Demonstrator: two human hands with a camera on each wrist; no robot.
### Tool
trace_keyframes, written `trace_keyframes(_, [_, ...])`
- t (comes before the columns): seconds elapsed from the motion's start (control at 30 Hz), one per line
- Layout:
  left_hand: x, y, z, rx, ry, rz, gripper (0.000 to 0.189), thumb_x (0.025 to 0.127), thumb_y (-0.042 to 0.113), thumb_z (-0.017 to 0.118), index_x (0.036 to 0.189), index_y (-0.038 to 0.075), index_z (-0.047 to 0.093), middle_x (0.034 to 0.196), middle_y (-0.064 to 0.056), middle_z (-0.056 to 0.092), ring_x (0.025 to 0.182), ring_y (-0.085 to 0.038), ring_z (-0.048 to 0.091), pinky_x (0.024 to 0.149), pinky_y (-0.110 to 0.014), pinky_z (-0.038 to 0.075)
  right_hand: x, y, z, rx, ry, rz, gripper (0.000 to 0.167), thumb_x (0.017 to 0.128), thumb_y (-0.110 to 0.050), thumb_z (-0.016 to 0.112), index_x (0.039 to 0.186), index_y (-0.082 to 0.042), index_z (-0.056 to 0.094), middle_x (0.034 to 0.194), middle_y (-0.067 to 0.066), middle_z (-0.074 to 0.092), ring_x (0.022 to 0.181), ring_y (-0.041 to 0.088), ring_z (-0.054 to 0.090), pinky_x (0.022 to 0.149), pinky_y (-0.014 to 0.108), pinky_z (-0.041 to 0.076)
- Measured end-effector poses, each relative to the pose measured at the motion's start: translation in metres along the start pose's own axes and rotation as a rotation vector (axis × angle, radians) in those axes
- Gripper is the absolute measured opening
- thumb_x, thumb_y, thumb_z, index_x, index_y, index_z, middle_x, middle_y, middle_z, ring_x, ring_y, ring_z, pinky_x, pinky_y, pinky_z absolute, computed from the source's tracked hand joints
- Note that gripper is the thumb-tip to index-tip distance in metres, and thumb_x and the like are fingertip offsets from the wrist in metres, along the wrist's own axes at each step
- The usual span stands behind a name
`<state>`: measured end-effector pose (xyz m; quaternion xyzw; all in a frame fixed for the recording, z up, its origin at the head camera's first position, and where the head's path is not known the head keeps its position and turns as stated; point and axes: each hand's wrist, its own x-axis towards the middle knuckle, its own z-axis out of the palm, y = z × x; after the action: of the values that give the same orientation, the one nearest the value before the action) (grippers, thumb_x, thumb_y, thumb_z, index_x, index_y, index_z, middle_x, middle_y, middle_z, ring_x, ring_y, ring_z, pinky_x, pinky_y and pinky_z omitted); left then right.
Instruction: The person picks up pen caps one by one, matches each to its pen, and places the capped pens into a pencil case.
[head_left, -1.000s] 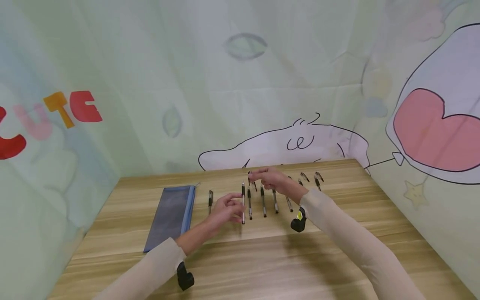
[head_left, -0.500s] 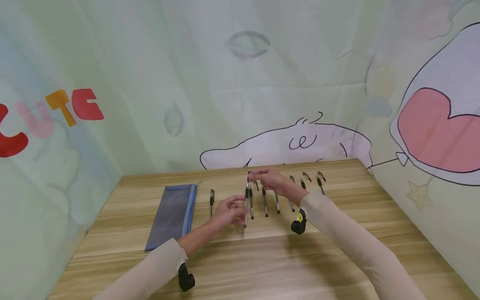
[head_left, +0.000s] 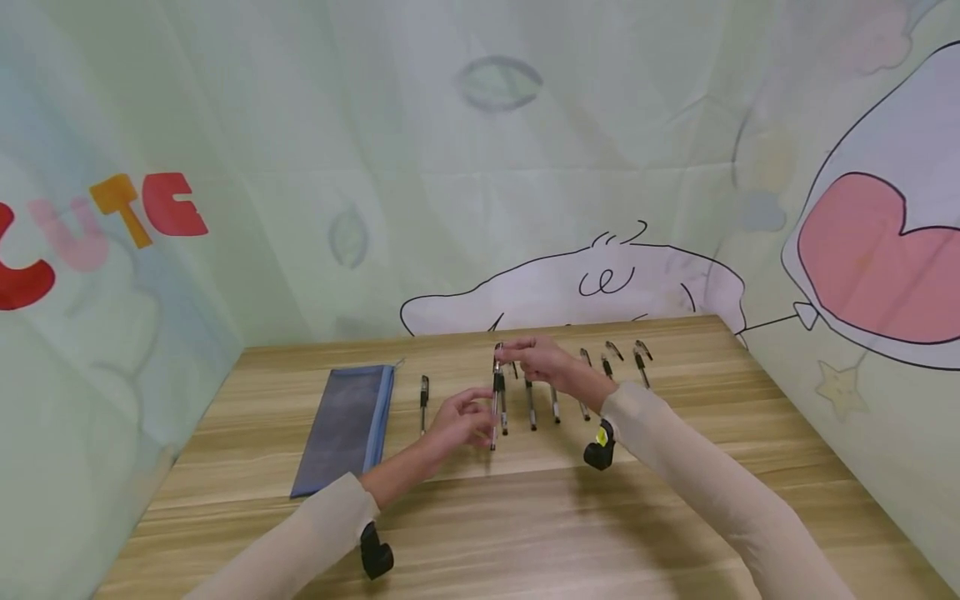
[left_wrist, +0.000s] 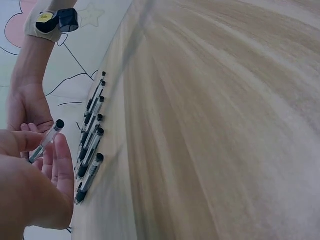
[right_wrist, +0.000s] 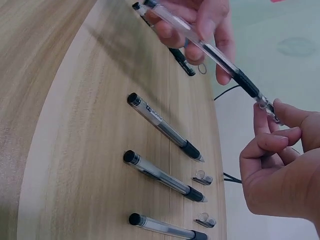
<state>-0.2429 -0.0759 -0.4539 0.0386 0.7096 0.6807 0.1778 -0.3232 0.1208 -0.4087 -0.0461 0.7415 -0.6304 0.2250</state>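
Observation:
My left hand [head_left: 459,422] pinches the clear barrel of a gel pen [right_wrist: 220,57] with a black grip, raised above the table. At the pen's tip end, my right hand [head_left: 546,361] pinches a clear-and-black pen cap [right_wrist: 266,106] between thumb and fingers. The tip sits inside the cap; how deep it goes, I cannot tell. Below, uncapped gel pens [right_wrist: 162,125] lie in a row, with small loose caps [right_wrist: 202,178] near their tips. A capped pen [head_left: 424,393] lies left of the row, beyond my left hand.
A dark mesh pencil pouch [head_left: 341,425] with a blue zipper edge lies flat at the left of the wooden table [head_left: 510,533]. Further pens and caps [head_left: 614,351] lie behind my right forearm. A printed curtain [head_left: 375,167] hangs behind the table.
The pen in my left hand has shifted slightly right, and its tip, apart from the cap a second ago, now meets it. My right hand stays nearly still.

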Motion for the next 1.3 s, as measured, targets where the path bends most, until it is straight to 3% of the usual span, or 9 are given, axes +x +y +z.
trace_keyframes(0.17, [0.001,0.003,0.0,-0.007,0.025,-0.001,0.042,0.098,0.007,0.065,0.139,0.002,0.057,0.113,-0.014,0.07,0.083,-0.012,0.068,0.08,-0.029,0.062,-0.003,0.001,0.003,0.004,-0.004,0.014,0.043,0.1,-0.022,0.067,0.136,-0.001,0.061,0.102,-0.004,0.069,0.051,0.004,0.03,0.049,0.017,0.027])
trace_keyframes(0.33, [0.003,0.003,-0.001,-0.011,0.022,-0.018,0.04,0.1,0.013,0.065,0.138,0.001,0.06,0.115,-0.014,0.071,0.081,-0.01,0.07,0.079,-0.028,0.063,-0.003,0.002,0.007,0.056,0.017,0.005,0.04,0.101,-0.019,0.066,0.135,0.002,0.062,0.094,-0.005,0.069,0.053,0.004,0.032,0.051,0.018,0.029])
trace_keyframes(0.53, [0.001,0.009,-0.006,-0.021,0.015,-0.04,0.04,0.099,0.011,0.067,0.136,-0.002,0.062,0.113,-0.017,0.074,0.078,-0.012,0.073,0.077,-0.029,0.064,-0.003,0.004,0.01,0.092,0.022,-0.012,0.024,0.1,-0.012,0.066,0.118,0.003,0.07,0.084,-0.006,0.067,0.058,0.006,0.038,0.054,0.019,0.033])
trace_keyframes(0.63, [0.002,0.012,-0.008,-0.024,0.011,-0.04,0.039,0.098,0.008,0.067,0.135,-0.005,0.061,0.109,-0.016,0.074,0.076,-0.013,0.072,0.074,-0.028,0.064,-0.003,0.005,0.011,0.055,0.018,-0.029,0.019,0.1,-0.014,0.066,0.112,0.001,0.073,0.082,-0.006,0.063,0.058,0.007,0.038,0.055,0.019,0.034])
trace_keyframes(0.77, [0.002,0.014,-0.011,-0.021,0.01,-0.043,0.039,0.098,0.007,0.067,0.135,-0.006,0.061,0.105,-0.016,0.073,0.076,-0.015,0.073,0.075,-0.03,0.065,-0.003,0.004,0.013,-0.015,0.018,-0.029,0.025,0.101,-0.019,0.067,0.116,-0.001,0.072,0.081,-0.005,0.058,0.059,0.007,0.039,0.06,0.02,0.036])
trace_keyframes(0.93, [0.001,0.018,-0.011,0.0,-0.005,-0.047,0.039,0.096,0.008,0.07,0.132,-0.006,0.063,0.115,-0.025,0.072,0.081,-0.02,0.076,0.079,-0.036,0.065,-0.002,0.005,0.015,-0.009,0.027,-0.009,0.03,0.1,-0.022,0.068,0.121,-0.001,0.071,0.096,-0.001,0.066,0.06,0.006,0.043,0.058,0.019,0.038])
trace_keyframes(1.1, [-0.002,0.022,-0.01,0.05,0.005,-0.042,0.038,0.096,0.011,0.071,0.129,-0.006,0.064,0.121,-0.026,0.07,0.08,-0.017,0.075,0.079,-0.036,0.065,-0.002,0.008,0.017,0.016,0.015,-0.025,0.036,0.101,-0.022,0.066,0.13,0.0,0.067,0.117,0.004,0.068,0.063,0.005,0.046,0.06,0.019,0.041])
trace_keyframes(1.3, [-0.005,0.021,-0.01,0.086,0.03,-0.054,0.038,0.097,0.012,0.069,0.131,-0.004,0.064,0.125,-0.025,0.069,0.079,-0.013,0.068,0.078,-0.034,0.065,-0.002,0.012,0.013,0.019,-0.011,-0.043,0.039,0.102,-0.023,0.065,0.134,-0.001,0.064,0.116,0.006,0.069,0.067,0.006,0.048,0.06,0.018,0.043])
